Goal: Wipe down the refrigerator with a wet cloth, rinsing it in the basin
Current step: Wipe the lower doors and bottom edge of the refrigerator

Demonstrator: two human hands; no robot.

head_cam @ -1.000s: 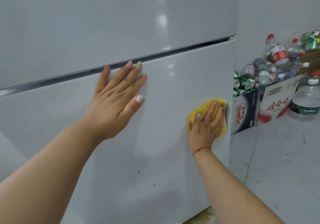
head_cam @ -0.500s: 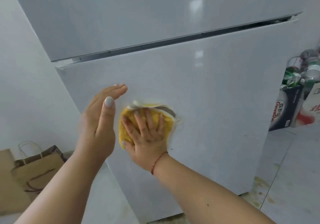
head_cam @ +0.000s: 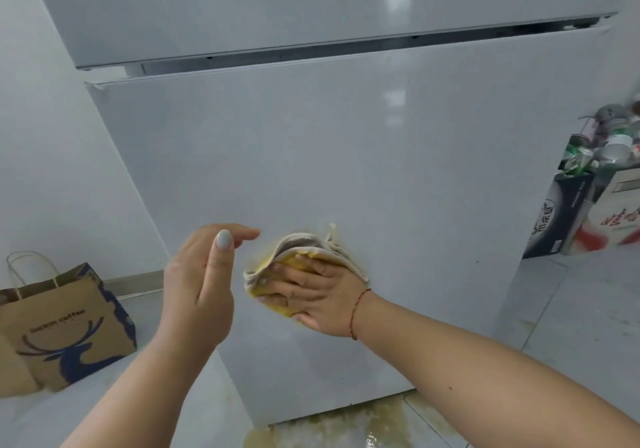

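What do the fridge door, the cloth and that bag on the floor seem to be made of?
The fridge door looks like glossy white painted metal or plastic; it mirrors ceiling lights, so which one stays open. The cloth under the right hand seems soft woven fabric, yellow with a beige side, folding into limp layers. The bag looks like matte brown kraft paper, creased, with twisted cord handles.
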